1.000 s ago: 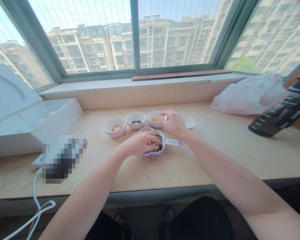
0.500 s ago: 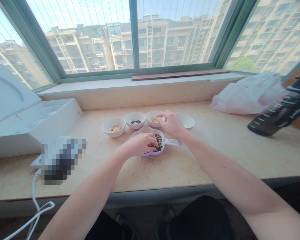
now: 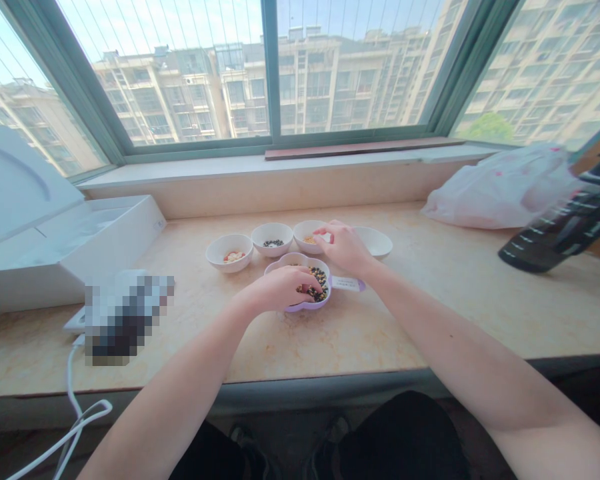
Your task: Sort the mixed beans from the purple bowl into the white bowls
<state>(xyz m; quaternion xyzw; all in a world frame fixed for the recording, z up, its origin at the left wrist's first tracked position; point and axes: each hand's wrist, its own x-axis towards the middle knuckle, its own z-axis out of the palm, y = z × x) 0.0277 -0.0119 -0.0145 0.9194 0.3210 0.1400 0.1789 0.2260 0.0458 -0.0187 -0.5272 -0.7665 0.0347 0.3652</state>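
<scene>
A purple-rimmed, flower-shaped bowl (image 3: 293, 308) with a labelled handle (image 3: 347, 284) holds mixed black and yellow beans (image 3: 321, 275). My left hand (image 3: 284, 288) reaches over it from the left, fingertips among the beans, thumb and fingers apart. Behind it, a white bowl (image 3: 305, 248) contains yellow beans (image 3: 309, 239). Over that bowl's right side is my right hand (image 3: 341, 245), thumb and forefinger drawn together; whatever is between them is too small to make out. Further left stand a white bowl (image 3: 273, 251) with black beans and another (image 3: 229, 267) with reddish and pale pieces.
A fourth white bowl (image 3: 380, 247) sits partly behind my right hand. An open white box (image 3: 125, 233), a blurred-out object (image 3: 125, 327) and a white cable (image 3: 71, 380) lie left. On the right are a plastic bag (image 3: 495, 193) and a dark bottle (image 3: 545, 243).
The view has shifted very slightly. My left fingers have moved a little among the beans and spread slightly; my right hand stays over the yellow beans' bowl.
</scene>
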